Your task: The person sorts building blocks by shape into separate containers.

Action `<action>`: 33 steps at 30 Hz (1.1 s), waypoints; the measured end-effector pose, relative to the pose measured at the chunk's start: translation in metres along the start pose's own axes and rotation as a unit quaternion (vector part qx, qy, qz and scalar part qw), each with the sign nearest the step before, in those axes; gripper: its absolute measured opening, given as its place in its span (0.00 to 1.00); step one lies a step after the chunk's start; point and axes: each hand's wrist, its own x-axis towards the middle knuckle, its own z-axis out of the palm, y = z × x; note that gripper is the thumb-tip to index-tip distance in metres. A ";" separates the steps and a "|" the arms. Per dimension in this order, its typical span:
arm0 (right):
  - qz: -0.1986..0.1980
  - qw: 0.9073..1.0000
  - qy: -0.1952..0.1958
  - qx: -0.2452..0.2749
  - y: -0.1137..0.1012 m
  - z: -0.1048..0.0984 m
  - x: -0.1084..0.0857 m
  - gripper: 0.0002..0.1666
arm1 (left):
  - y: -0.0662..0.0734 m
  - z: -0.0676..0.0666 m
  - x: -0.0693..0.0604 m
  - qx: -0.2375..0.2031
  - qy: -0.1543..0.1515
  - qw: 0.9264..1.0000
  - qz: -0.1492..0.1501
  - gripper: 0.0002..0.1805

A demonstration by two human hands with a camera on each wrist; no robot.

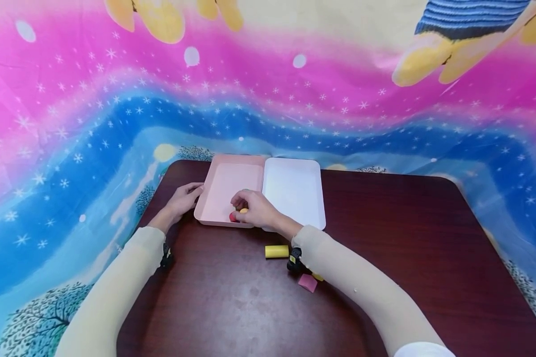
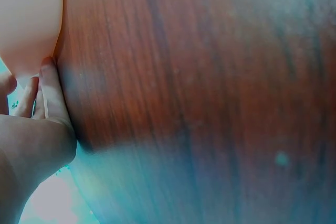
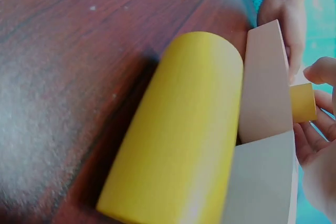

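Observation:
My left hand (image 1: 183,201) rests at the left edge of the pink tray (image 1: 209,198), its fairly straight fingers (image 2: 53,90) touching the outer wall. Over the tray's front right part, my right hand (image 1: 260,210) has its thumb and fingers around a small yellow block (image 1: 243,210). In the right wrist view that yellow block (image 3: 303,103) shows above the tray wall, between thumb and fingers. A red piece (image 1: 233,216) is beside my right thumb, partly covered.
A white tray (image 1: 295,191) adjoins the pink one on the right. Nearer me on the dark table (image 1: 223,297) lie a yellow cylinder (image 1: 276,252), a pink block (image 1: 307,283) and another yellow piece (image 1: 317,277), partly hidden by my right forearm. A patterned cloth hangs behind.

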 end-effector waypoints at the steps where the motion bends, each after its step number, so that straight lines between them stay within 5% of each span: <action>1: 0.000 1.000 0.000 0.000 -0.001 -0.001 0.000 0.17 | 0.000 0.000 0.000 -0.001 -0.001 1.000 0.000 0.32; 18: -0.055 0.995 -0.014 -0.080 -0.012 -0.037 -0.019 0.17 | 0.000 0.000 0.001 -0.008 0.000 1.000 0.004 0.31; 33: -0.086 0.992 0.004 -0.089 -0.006 -0.082 -0.084 0.16 | 0.000 -0.001 0.000 -0.011 -0.004 1.000 -0.001 0.31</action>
